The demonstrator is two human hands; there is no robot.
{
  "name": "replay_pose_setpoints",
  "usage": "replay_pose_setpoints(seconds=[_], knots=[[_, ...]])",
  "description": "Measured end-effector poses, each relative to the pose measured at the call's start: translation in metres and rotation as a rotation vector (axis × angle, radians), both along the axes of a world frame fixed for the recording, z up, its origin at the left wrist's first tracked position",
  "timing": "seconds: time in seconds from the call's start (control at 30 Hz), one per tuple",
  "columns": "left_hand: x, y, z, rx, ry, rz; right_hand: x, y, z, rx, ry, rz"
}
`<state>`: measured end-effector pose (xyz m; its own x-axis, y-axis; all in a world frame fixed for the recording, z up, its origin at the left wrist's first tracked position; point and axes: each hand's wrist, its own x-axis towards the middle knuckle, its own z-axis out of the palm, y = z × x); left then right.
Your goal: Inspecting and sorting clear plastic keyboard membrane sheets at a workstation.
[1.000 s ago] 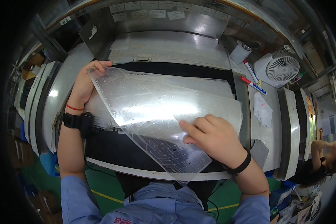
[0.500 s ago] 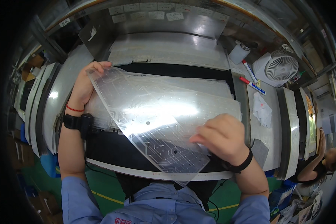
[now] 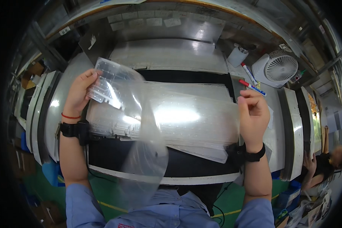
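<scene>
My left hand (image 3: 81, 89) is closed on one end of a clear plastic sheet (image 3: 152, 152) printed with fine traces and dots. The sheet curls down across the stack and over the bench's front edge, its lower part smeared by motion. Beneath it, a stack of similar clear sheets (image 3: 193, 102) lies on the black mat (image 3: 106, 154), somewhat fanned at the front right. Off the stack's right end, my right hand (image 3: 252, 117) is raised with loosely bent fingers and thumb apart; nothing shows in it.
Behind the mat rests a grey plate (image 3: 167, 55). At the right are a white fan (image 3: 279, 68), red and blue markers (image 3: 252, 87) and a white bottle (image 3: 237, 56). Stacked panels flank the bench, and another person (image 3: 319, 167) is at the far right.
The sheet's right end has left my right hand and swung left and down, bending the sheet. My right hand has moved up and right. More of the stack shows.
</scene>
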<state>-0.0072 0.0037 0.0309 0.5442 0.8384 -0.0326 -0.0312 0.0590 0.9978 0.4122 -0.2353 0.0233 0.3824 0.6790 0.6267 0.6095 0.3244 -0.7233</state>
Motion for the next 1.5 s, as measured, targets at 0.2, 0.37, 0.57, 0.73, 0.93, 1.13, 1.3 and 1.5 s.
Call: replay_pose_setpoints(seconds=[0.2, 0.37, 0.57, 0.73, 0.93, 1.13, 1.3, 1.5], knots=[[0.009, -0.007, -0.002, -0.046, 0.104, 0.089, 0.025, 0.006, -0.005, -0.098, 0.301, 0.028], [0.014, -0.008, -0.005, -0.023, 0.148, 0.087, 0.037, 0.012, -0.005, -0.315, 0.541, 0.072], [0.013, -0.006, -0.008, -0.01, 0.045, 0.08, 0.049, 0.016, -0.016, -0.514, 0.463, 0.064], [0.015, -0.007, -0.006, -0.015, 0.007, 0.079, 0.046, 0.017, -0.025, -0.463, 0.367, 0.115], [-0.003, 0.008, -0.019, -0.022, -0.089, 0.042, 0.043, 0.019, -0.021, -0.472, 0.387, 0.093], [0.002, 0.014, -0.022, -0.107, -0.266, 0.219, 0.04, 0.011, -0.013, -0.544, 0.324, 0.143], [0.011, 0.006, -0.015, -0.074, -0.277, 0.305, 0.035, 0.007, -0.001, -0.58, 0.02, 0.234], [0.005, 0.008, -0.016, -0.007, -0.149, 0.243, 0.036, 0.011, -0.009, -0.433, 0.04, 0.225]])
